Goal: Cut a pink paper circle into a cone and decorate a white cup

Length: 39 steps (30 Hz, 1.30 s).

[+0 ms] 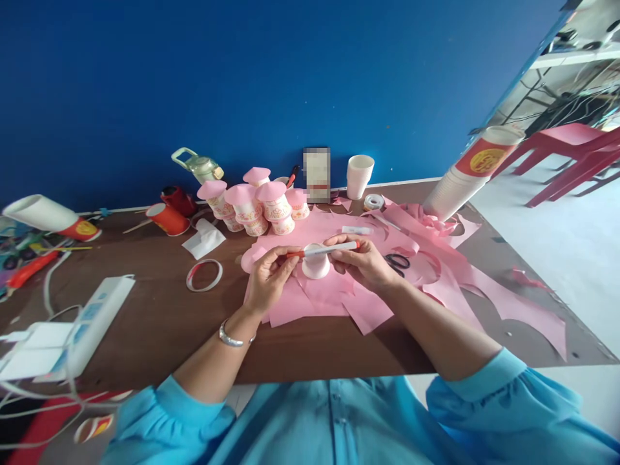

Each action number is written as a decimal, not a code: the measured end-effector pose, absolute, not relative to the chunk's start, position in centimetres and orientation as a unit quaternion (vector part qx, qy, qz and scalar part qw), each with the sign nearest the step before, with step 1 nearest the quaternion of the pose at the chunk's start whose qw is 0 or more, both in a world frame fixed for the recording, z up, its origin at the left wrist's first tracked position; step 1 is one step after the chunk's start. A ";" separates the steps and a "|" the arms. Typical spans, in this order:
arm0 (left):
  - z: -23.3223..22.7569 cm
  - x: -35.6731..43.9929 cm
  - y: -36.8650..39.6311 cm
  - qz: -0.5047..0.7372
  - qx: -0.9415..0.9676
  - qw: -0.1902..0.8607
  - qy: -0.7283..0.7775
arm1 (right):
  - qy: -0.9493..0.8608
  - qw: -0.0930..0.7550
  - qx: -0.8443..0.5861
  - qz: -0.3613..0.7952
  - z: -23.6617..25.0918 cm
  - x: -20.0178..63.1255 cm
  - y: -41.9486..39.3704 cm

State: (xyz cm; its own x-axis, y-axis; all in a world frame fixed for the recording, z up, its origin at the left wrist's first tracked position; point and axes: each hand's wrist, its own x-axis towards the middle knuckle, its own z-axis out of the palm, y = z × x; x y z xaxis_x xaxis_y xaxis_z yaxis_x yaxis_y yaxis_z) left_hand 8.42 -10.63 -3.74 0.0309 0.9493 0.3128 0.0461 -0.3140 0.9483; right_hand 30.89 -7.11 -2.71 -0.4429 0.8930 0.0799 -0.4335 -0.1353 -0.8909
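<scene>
Your left hand (268, 274) pinches the orange end of a white marker (325, 249), and your right hand (364, 261) grips its other end, holding it level. Directly beneath the marker, between both hands, an upturned paper cup (316, 263) stands on pink paper sheets (310, 300). Black scissors (398, 261) lie just right of your right hand.

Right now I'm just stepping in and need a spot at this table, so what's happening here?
A person in a blue shirt sits at the brown wooden table, holding a white marker pen with orange ends level between both hands. The left hand pinches one end and the right hand the other, just above a small upturned white paper cup standing on loose pink paper sheets. Behind it stands a cluster of pink-capped paper cups, and black scissors lie to the right.
</scene>
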 end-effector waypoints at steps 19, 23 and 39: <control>-3.8 8.2 -10.8 0.566 0.603 0.372 0.421 | -0.432 0.493 -0.216 0.724 -3.1 30.4 -7.7; -4.0 7.2 -9.4 0.650 0.516 0.362 0.425 | -0.395 0.614 -0.252 0.635 -2.3 31.9 -6.1; -7.2 6.1 -7.6 0.333 0.769 0.172 0.518 | -0.758 0.418 -0.363 0.345 -6.4 30.5 -6.9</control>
